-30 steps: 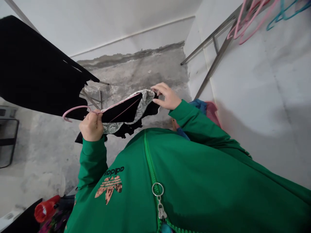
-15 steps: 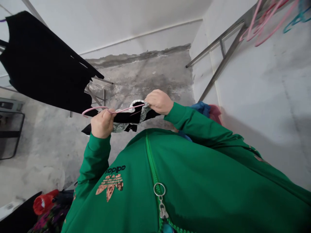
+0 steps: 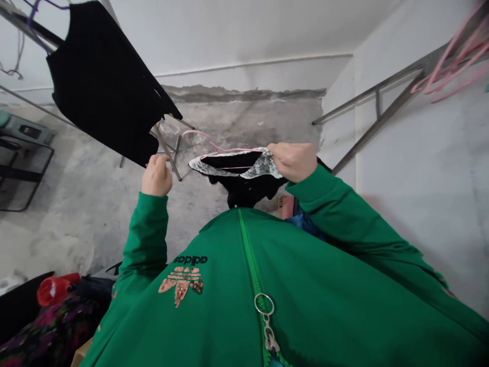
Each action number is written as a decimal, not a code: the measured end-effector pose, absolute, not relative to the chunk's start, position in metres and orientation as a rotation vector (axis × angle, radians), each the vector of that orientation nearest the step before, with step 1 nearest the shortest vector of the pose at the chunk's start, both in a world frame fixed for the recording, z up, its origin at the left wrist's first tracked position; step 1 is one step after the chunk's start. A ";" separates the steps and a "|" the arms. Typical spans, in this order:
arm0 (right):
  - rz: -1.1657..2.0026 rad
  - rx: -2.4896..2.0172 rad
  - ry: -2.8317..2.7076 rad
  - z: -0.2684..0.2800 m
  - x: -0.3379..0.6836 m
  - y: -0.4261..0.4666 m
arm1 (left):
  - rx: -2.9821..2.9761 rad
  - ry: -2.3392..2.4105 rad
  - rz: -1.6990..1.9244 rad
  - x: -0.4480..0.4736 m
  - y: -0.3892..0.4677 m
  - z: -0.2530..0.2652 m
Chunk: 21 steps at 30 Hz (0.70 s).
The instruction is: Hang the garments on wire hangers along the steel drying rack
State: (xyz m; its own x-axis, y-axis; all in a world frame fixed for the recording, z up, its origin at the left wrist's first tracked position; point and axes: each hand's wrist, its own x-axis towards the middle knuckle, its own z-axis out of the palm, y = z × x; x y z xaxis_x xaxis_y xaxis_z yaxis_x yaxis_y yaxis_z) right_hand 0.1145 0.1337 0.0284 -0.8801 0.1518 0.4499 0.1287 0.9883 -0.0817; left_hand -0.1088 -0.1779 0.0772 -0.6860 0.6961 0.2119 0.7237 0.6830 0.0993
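A black garment with a white-and-grey patterned collar (image 3: 263, 165) hangs in front of my chest, its lower part bunched and dark. Inside its neck opening sits a pink clothes hanger (image 3: 202, 133), hook pointing up and left. My right hand (image 3: 293, 160) is closed on the garment at the collar's right end; whether it also grips the hanger is hidden. My left hand (image 3: 156, 175) is off the hanger, fingers curled, with nothing visible in them. It is close to the lower corner of a black sleeveless garment (image 3: 107, 86) hanging at the upper left.
A purple hanger (image 3: 34, 25) carries the sleeveless garment on a metal rack. Pink hangers (image 3: 454, 56) hang from another metal frame (image 3: 376, 122) at the right. A red object (image 3: 57, 289) lies on dark clothes at lower left. Blue cloth (image 3: 303, 224) shows beneath my right arm.
My left hand has let go of the hanger and moved slightly up and left. My right hand has moved right with the garment, whose collar is now spread wider. The view has shifted.
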 end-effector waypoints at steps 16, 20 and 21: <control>0.012 -0.474 -2.694 0.075 0.122 0.126 | -0.809 -2.868 -0.198 -0.082 -0.084 0.090; 0.045 -0.624 -2.775 0.067 0.114 0.127 | -0.849 -2.798 -0.084 -0.063 -0.087 0.107; 0.101 -0.608 -2.759 0.064 0.112 0.128 | -0.888 -2.790 -0.075 -0.059 -0.088 0.108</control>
State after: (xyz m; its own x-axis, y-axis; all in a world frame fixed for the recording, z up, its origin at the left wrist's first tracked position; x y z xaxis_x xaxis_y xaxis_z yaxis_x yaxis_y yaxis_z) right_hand 0.1124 0.1276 0.0640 -0.8608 0.4205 0.2868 0.3984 0.9073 -0.1346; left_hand -0.0590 -0.0876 0.1083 -0.7956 0.5659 0.2163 0.5767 0.8168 -0.0156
